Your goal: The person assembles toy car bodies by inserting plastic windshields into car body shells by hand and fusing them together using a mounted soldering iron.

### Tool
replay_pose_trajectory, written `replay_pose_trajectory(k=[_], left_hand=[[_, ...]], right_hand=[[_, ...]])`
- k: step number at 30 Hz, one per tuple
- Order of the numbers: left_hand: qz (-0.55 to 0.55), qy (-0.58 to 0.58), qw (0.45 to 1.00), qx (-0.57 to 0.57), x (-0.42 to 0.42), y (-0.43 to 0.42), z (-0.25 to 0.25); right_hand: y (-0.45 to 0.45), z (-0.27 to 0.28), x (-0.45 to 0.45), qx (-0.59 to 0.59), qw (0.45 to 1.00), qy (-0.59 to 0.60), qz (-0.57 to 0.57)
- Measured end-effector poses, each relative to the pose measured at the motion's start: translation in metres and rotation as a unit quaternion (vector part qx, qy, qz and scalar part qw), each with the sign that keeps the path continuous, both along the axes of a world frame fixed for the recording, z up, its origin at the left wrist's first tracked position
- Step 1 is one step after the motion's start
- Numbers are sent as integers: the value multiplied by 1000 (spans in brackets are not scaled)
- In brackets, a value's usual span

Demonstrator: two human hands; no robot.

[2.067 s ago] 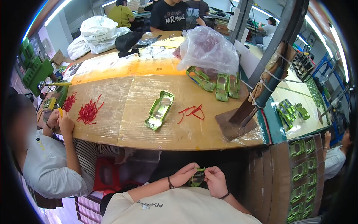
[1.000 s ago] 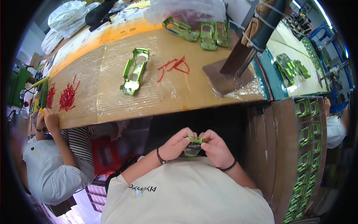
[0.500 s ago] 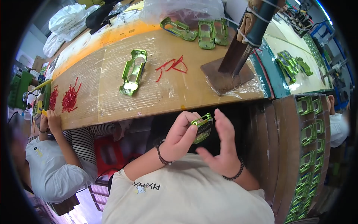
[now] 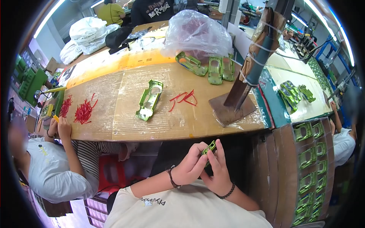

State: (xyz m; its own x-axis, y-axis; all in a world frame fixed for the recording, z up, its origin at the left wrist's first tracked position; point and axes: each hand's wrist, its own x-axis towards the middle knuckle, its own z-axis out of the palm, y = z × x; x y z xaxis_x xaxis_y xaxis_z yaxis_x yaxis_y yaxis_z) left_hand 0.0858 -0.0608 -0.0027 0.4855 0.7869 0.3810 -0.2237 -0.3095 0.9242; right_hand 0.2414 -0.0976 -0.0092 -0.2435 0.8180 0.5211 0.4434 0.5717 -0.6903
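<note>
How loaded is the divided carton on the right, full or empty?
Not empty: green shells show in both visible columns of the carton. Whether any lower layer is filled, I cannot tell.

From far off, I see the right hand [image 4: 219, 173] come back to the green piece [image 4: 209, 147] (it was apart before).
</note>
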Motion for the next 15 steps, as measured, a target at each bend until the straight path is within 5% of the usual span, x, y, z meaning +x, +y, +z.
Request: replay_pose_trajectory(k=[9, 15], left_hand=[[-57, 20, 995, -79, 4, -4, 6], [-76, 149, 985, 47, -8, 9, 43]], right_hand=[[1, 6, 4, -40, 997, 62, 35], [6, -4, 14, -195, 890, 401, 88]])
